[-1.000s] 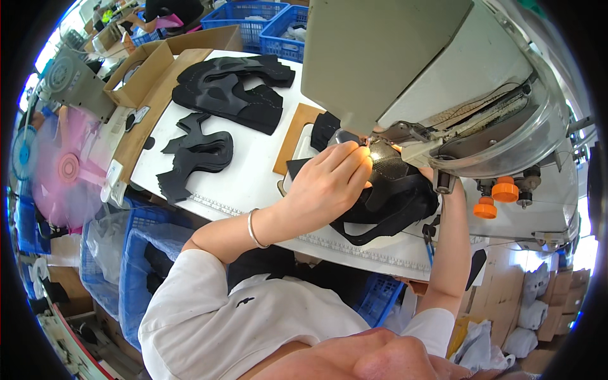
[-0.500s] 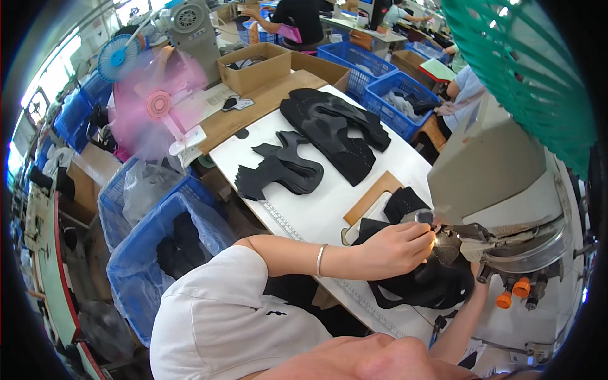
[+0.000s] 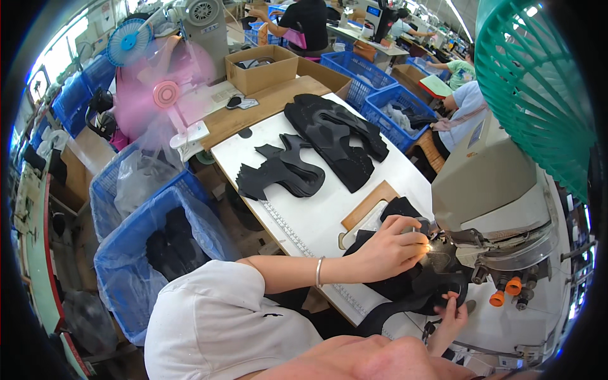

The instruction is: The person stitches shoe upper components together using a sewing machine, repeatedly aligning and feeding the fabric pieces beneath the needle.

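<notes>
My left hand [image 3: 391,252] is closed in a pinch beside the lit stitching area of a beige sewing machine [image 3: 487,183]. What its fingertips hold, if anything, is hidden. Under the machine head lies a black shoe-upper piece [image 3: 405,288], its near part stretching toward me over the table's edge. My right hand [image 3: 451,316] pinches the near right edge of that piece between thumb and fingers, close to a curved opening. More black upper pieces lie flat farther off on the white table: a smaller stack [image 3: 288,168] and a larger one [image 3: 335,136].
A brown board [image 3: 373,206] lies left of the machine. Orange knobs [image 3: 513,286] stick out from the machine front. A green fan [image 3: 538,82] hangs at upper right; a pink fan [image 3: 166,94] spins at left. Lined blue crates [image 3: 120,285] stand beside the table. Co-workers sit beyond.
My right hand has come from partly hidden behind the machine's lower front to the piece's near edge. The black piece has shifted, its near part now reaching farther left. My left hand stays by the stitching area.
</notes>
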{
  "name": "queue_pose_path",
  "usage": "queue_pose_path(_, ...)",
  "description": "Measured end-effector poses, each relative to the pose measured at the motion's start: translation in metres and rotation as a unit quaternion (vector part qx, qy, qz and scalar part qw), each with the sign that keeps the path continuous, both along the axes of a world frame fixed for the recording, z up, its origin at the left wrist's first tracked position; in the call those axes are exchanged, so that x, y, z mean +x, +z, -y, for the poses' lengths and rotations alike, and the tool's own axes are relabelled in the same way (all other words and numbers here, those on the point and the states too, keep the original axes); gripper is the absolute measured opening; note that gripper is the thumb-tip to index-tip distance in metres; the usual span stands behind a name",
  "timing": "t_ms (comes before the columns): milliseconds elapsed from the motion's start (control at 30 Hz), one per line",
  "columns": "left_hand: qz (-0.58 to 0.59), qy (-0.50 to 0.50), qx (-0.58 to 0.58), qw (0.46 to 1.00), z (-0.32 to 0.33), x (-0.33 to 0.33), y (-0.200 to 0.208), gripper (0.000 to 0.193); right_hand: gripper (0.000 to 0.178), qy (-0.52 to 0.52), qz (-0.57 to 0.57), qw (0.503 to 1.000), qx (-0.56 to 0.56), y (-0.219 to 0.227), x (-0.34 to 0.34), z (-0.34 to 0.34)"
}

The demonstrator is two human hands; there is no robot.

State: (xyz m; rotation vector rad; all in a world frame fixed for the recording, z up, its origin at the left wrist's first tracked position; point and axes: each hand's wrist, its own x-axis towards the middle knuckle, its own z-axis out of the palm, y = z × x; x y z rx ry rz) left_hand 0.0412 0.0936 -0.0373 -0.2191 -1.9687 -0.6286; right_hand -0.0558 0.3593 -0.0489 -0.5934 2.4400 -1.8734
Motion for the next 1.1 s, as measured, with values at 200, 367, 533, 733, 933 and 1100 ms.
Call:
queue_pose_path(200,0.116,0.014,0.191,0.975,-0.006,0.006,0.007,0.035,0.025,0.143,0.123,0.966,-0.177,0.029,0.004,-0.02)
queue_pose_path(367,0.142,0.011,0.173,0.974,0.0,0.008,0.006,0.032,0.03,-0.099,-0.083,0.991,-0.036,-0.004,-0.006,0.015)
queue_pose_path(533,0.144,0.001,0.17,0.975,0.003,0.007,0.004,0.033,0.019,-0.048,0.03,0.977,-0.208,-0.007,0.051,0.045)
queue_pose_path(733,0.173,-0.023,0.21,0.962,0.003,0.009,0.002,0.032,0.03,0.0,-0.24,0.956,-0.171,0.014,0.093,0.068)
queue_pose_path(933,0.165,-0.027,0.216,0.962,-0.001,0.008,0.001,0.033,0.015,0.2,-0.248,0.856,-0.406,0.09,0.155,0.083)
queue_pose_path(1100,0.167,-0.02,0.218,0.961,0.002,0.004,-0.006,0.033,0.015,0.262,-0.204,0.771,-0.543,0.088,0.152,0.098)
